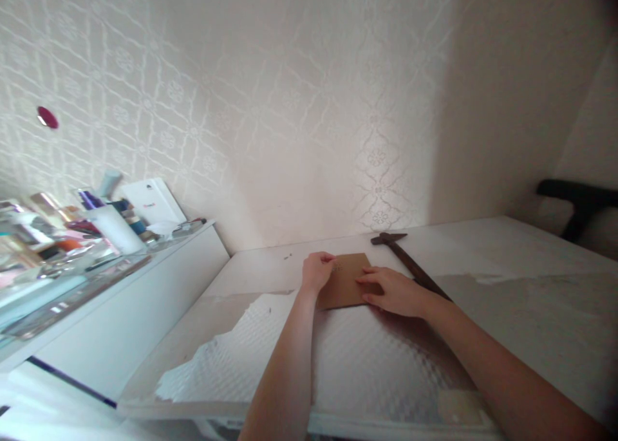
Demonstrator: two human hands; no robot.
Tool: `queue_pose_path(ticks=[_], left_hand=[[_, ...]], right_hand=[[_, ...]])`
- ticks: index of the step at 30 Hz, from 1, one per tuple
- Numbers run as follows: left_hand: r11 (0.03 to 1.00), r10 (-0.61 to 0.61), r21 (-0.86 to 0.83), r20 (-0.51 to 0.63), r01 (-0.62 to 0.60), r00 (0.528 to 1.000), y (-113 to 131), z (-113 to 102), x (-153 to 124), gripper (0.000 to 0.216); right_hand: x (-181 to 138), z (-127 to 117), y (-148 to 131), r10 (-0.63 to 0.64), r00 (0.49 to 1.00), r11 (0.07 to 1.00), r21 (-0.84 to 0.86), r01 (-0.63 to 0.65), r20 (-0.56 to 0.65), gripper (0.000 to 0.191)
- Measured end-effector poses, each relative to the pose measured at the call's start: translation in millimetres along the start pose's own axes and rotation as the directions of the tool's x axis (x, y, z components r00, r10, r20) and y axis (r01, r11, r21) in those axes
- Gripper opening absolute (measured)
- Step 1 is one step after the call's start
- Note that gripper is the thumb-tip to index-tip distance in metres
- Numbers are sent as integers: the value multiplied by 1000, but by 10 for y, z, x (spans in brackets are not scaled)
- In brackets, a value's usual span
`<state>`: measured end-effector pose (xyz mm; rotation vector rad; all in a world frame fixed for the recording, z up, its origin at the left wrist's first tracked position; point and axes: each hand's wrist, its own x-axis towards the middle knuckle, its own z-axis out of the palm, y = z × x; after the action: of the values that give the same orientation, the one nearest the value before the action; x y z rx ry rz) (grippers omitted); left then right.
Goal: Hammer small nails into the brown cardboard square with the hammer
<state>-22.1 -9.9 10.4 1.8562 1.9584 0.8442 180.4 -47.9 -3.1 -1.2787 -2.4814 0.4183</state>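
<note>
A small brown board [346, 281] lies flat on the white table [506, 248] near the wall. My left hand [316, 271] rests on its left edge with the fingers curled over the far corner. My right hand [393, 291] lies flat on its right edge, pressing it down. A hammer [405, 261] with a dark wooden handle lies on the table just right of the board, its head toward the wall and part of its handle hidden behind my right hand.
White textured sheet [347, 357] covers the near part of the table, torn at its left. A lower white shelf [120, 267] at left carries several bottles and jars. A dark chair back [577, 199] stands at far right. Patterned wall behind.
</note>
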Motion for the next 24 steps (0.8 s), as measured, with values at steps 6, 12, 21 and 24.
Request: queue_pose_path(ticks=[6, 12, 21, 24], left_hand=[[1000, -3, 10, 51, 2, 999, -51, 30, 22, 16], [1000, -1, 15, 78, 0, 997, -68, 18, 23, 16], [1000, -1, 15, 94, -1, 996, -57, -6, 12, 18], [1000, -5, 14, 96, 4, 995, -46, -10, 10, 18]], right_hand=[[7, 1, 17, -10, 1000, 1000, -3, 10, 10, 48], [2, 3, 19, -9, 1000, 1000, 15, 9, 2, 47], [-3, -11, 12, -19, 1000, 999, 26, 19, 9, 48], [-4, -14, 4, -8, 1000, 1000, 18, 8, 6, 48]])
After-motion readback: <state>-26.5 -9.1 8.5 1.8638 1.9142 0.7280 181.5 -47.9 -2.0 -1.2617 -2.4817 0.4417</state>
